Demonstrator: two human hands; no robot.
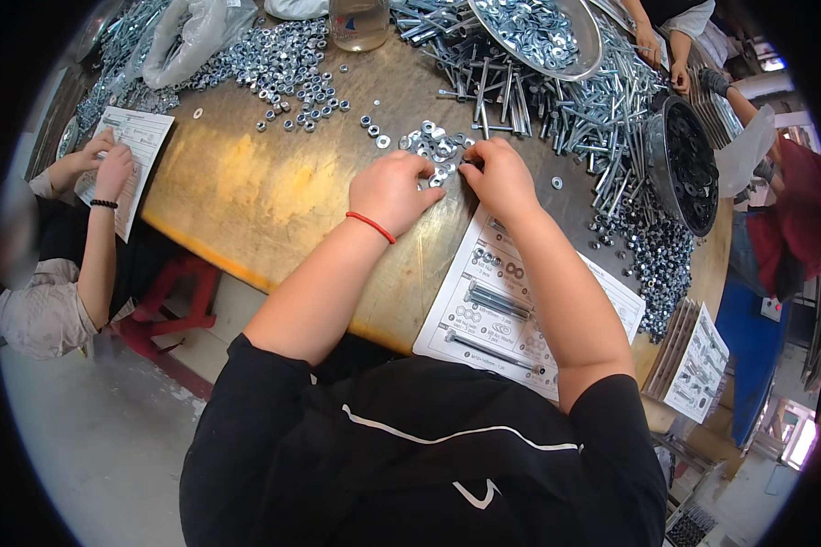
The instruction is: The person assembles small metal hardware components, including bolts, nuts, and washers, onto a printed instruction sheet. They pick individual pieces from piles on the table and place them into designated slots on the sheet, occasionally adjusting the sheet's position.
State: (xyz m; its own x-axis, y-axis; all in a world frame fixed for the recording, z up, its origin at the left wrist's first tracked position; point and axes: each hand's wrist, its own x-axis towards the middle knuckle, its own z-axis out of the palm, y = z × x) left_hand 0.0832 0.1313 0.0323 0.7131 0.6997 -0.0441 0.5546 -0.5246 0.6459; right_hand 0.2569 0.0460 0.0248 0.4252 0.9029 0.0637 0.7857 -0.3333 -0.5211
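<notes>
My left hand [390,193], with a red cord on its wrist, is at the near left edge of a small pile of flat washers [433,144]. Its thumb and forefinger close in on a washer at the pile's edge. To the right, my right hand [502,180] is pinched, its fingertips pointing at the same pile; what sits between them is too small to make out. A bolt shank [484,114] shows just beyond its knuckles. Below my right forearm lies a printed parts sheet [442,314] with bolts [497,299] and nuts [485,259] on it.
Loose nuts [287,77] spread at the back left; heaped bolts [579,114] lie right. A washer bowl [593,55] stands behind, a bowl of black parts [689,169] at right. A co-worker's hands [109,164] hold a sheet at left; another person's hands [666,59] work back right.
</notes>
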